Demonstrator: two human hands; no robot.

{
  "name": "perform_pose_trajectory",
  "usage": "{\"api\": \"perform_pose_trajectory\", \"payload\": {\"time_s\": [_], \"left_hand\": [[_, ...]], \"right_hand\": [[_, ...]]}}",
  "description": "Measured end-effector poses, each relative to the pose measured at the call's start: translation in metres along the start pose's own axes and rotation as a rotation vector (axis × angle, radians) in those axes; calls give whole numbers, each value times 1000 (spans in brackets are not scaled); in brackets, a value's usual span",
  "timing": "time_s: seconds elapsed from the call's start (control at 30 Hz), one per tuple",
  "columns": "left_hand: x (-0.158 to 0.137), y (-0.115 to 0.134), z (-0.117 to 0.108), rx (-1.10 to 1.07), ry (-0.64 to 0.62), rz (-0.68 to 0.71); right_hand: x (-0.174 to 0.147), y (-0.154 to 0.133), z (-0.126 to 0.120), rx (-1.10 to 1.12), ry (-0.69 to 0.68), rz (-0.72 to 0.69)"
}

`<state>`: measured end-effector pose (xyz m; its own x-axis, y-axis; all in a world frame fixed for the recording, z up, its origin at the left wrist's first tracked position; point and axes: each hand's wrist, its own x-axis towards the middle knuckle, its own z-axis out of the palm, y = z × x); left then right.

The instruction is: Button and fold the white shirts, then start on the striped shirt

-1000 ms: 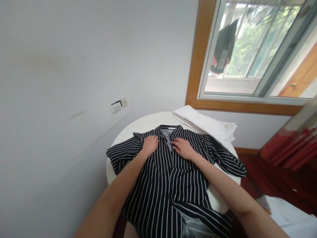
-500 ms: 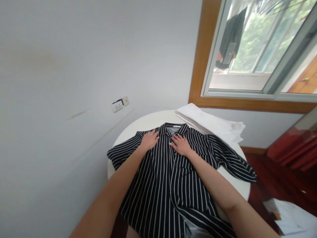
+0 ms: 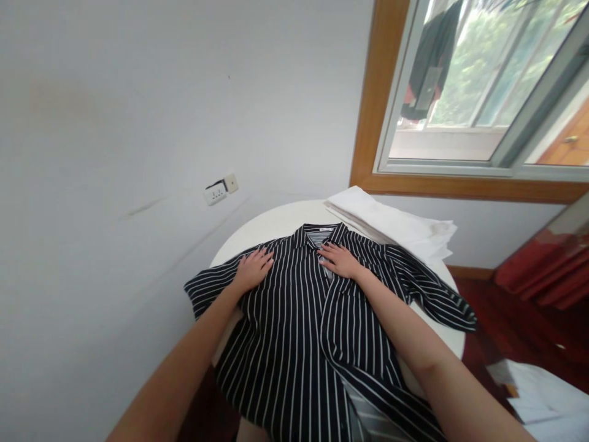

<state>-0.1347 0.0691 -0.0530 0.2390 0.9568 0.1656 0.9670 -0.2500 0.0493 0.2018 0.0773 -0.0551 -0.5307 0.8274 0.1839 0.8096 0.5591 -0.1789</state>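
Observation:
A black shirt with white stripes (image 3: pixel 289 319) lies spread front up on a round white table (image 3: pixel 276 216), its collar toward the wall and its hem hanging over the near edge. My left hand (image 3: pixel 253 268) rests flat, fingers spread, on the shirt near the left shoulder. Just below the collar, my right hand (image 3: pixel 339 260) lies on the front with its fingers stretched out. Both sleeves reach outward; the right one extends past the table's edge. Toward the bottom the front falls apart, and the paler inside of the cloth shows.
Folded white sheets (image 3: pixel 391 222) lie at the table's back right, below the wood-framed window (image 3: pixel 442 175). A wall socket (image 3: pixel 215 193) sits on the wall at left. Another white bundle (image 3: pixel 545 393) is at lower right, over the dark red floor. A red curtain (image 3: pixel 547 270) hangs at right.
My left hand has slid left across the shirt, from near the collar to the shoulder, and the left sleeve lies further out. My right hand has barely moved.

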Motion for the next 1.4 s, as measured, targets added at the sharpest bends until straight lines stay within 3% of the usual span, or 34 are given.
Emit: {"api": "perform_pose_trajectory", "payload": {"time_s": [0.17, 0.23, 0.3, 0.4, 0.5, 0.6, 0.73, 0.87, 0.97, 1.2, 1.4], "left_hand": [[-12, 13, -16, 81, -108, -87], [-7, 32, -26, 127, -80, -95], [2, 56, -36, 130, 10, -3], [21, 96, -46, 58, 61, 45], [42, 128, -46, -6, -10, -65], [61, 146, -39, -55, -65, -219], [73, 150, -21, -100, 2, -292], [73, 145, 3, -280, 238, -191], [71, 138, 14, -437, 334, -142], [60, 124, 11, -577, 291, -136], [53, 119, 11, -457, 226, 84]], "right_hand": [[1, -14, 0, 13, -23, -2], [2, -20, 1, 46, -4, 7], [4, -23, 3, 116, 42, 12], [7, -18, 0, 268, 184, 9], [12, -5, -7, 335, 333, 70], [21, 4, -16, 288, 380, 239], [34, 0, -15, 216, 325, 343], [39, -11, -2, 112, 325, 376], [37, -19, 6, 66, 365, 406], [29, -40, 8, 123, 391, 453], [22, -34, 7, 216, 386, 432]]}}
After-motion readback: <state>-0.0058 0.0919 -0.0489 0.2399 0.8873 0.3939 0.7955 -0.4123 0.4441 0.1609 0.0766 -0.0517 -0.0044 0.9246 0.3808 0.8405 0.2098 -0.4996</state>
